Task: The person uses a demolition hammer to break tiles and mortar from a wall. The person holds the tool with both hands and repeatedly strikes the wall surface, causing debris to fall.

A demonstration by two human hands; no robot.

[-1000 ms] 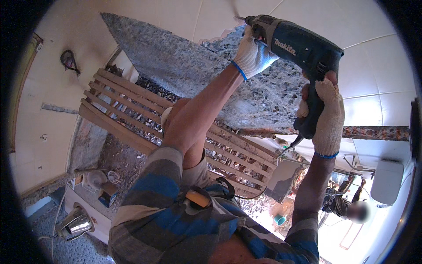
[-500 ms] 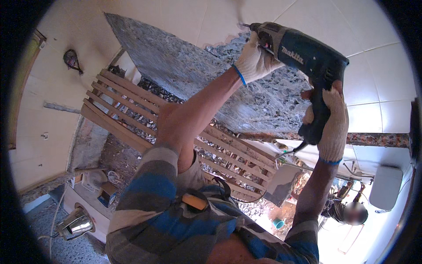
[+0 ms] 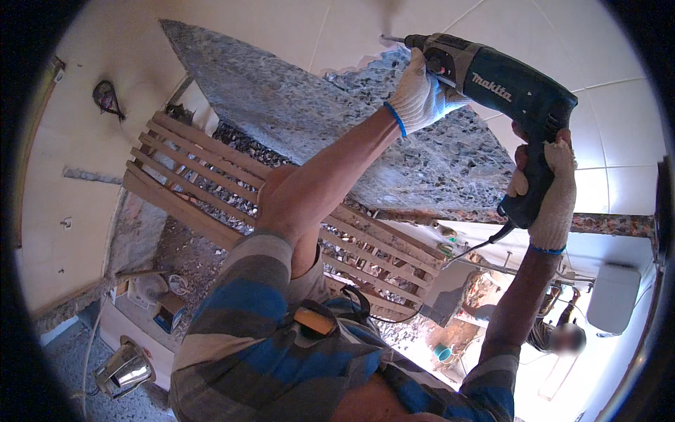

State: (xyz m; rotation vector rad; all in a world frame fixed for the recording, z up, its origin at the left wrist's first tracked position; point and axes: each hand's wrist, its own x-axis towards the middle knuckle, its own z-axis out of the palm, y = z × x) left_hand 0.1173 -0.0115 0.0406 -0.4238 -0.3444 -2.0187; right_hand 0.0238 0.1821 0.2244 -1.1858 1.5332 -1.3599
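A dark teal corded rotary hammer drill (image 3: pixel 503 84) is held up between my two hands at the upper right, its bit pointing left. My left hand (image 3: pixel 422 95), in a white knit glove with a blue cuff, grips the drill's front end from below. Around the rear handle my gloved right hand (image 3: pixel 555 186) is closed, with bare fingertips showing. The bit's tip (image 3: pixel 387 38) meets or nearly meets the cream tiled wall (image 3: pixel 337 28); whether it touches, I cannot tell. Just below it lies the ragged edge of a bared grey patch (image 3: pixel 337 119) of rough wall.
A slatted wooden platform (image 3: pixel 211 200) runs beneath my arms, with rubble below. At the lower left are a shiny metal lamp-like thing (image 3: pixel 125 369) and a small box (image 3: pixel 170 309). Another person (image 3: pixel 545 334) is low at the right, near a white tank (image 3: pixel 614 299).
The drill and both my hands have shifted slightly to the right in the picture. Both hands keep their grip. The other person's arm has moved a little.
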